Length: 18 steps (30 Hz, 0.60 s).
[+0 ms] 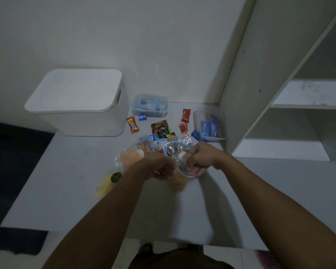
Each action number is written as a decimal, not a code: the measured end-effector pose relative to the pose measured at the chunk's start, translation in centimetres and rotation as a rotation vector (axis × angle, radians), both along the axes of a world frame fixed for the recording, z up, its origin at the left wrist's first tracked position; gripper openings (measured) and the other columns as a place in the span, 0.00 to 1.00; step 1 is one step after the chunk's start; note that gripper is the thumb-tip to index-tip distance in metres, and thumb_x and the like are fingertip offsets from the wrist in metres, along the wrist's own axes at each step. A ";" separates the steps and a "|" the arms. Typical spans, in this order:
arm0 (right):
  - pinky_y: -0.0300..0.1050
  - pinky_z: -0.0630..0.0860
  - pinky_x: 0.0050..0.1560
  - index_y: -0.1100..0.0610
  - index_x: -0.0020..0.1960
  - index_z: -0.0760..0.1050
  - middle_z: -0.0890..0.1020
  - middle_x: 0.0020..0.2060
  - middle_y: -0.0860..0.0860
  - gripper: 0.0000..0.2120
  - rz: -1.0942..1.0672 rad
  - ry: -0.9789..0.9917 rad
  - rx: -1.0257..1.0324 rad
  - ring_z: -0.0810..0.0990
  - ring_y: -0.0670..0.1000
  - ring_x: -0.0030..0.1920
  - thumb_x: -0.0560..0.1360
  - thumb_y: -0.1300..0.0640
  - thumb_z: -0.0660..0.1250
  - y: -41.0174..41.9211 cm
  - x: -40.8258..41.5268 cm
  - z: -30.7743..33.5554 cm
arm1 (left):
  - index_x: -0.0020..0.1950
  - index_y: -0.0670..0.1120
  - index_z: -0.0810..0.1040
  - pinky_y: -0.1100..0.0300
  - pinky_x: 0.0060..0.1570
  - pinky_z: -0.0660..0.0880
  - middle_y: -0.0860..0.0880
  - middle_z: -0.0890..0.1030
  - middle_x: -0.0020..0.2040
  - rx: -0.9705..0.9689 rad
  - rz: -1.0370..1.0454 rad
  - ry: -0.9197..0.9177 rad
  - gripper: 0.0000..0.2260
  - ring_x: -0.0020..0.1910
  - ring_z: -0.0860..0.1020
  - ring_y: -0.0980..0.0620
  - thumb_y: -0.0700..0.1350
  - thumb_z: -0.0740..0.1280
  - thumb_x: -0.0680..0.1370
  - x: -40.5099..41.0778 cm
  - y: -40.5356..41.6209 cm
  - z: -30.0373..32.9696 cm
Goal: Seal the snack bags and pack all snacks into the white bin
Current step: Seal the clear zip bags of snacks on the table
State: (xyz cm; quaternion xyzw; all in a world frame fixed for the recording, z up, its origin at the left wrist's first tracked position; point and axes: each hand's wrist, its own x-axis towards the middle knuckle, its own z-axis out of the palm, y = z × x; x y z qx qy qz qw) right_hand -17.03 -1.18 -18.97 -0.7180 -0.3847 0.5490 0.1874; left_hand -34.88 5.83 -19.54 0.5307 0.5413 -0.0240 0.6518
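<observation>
Both hands hold one clear snack bag (179, 178) with brownish snacks above the middle of the white table (66, 191). My left hand (159, 167) grips its left side and my right hand (199, 158) pinches its top edge. Just beyond lies a clear bag of wrapped sweets (163, 145), with an orange snack bag (129, 157) to the left and a yellow snack bag (105, 184) nearer. Loose wrapped snacks (132, 124) are scattered behind. The white bin (80, 105) stands at the back left with its lid on.
Two clear plastic tubs holding blue packets sit at the back: one (149, 104) beside the bin, one (209, 123) against the white shelf unit (279, 94) on the right. A wall runs behind the table. A dark mat (14, 239) lies on the floor at left.
</observation>
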 end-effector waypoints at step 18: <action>0.36 0.79 0.40 0.59 0.48 0.86 0.86 0.39 0.49 0.08 0.190 -0.497 0.375 0.80 0.40 0.33 0.72 0.66 0.72 1.5 -6.5 8.0 | 0.45 0.51 0.82 0.50 0.49 0.81 0.48 0.82 0.48 0.634 -0.081 -0.280 0.07 0.47 0.80 0.50 0.39 0.73 0.72 -6.4 2.0 4.7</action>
